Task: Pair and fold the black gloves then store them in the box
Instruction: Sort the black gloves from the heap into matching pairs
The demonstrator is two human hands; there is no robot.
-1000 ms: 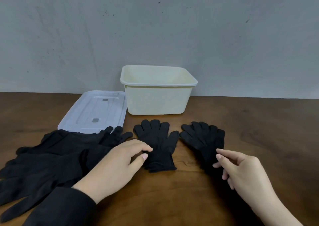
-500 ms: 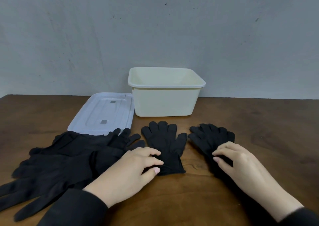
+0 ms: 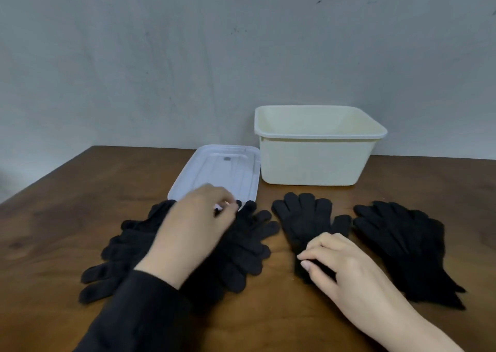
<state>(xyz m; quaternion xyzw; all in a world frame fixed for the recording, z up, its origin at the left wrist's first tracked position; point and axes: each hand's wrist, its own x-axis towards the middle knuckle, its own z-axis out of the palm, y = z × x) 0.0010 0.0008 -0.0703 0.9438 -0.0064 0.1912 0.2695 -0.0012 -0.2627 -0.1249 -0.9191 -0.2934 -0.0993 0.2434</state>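
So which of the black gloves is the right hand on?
The middle glove, lying flat alone in front of the box; the right hand touches only it.

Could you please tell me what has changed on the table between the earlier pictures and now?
The left hand left the middle glove and reached left over the glove pile, fingers curled at its fingertips. The right hand crossed from the right-hand gloves to the middle glove's cuff and touches it. The gloves, box and lid did not visibly shift on the table; the camera turned left.

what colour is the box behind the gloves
Cream, a pale off-white box, seen in the head view.
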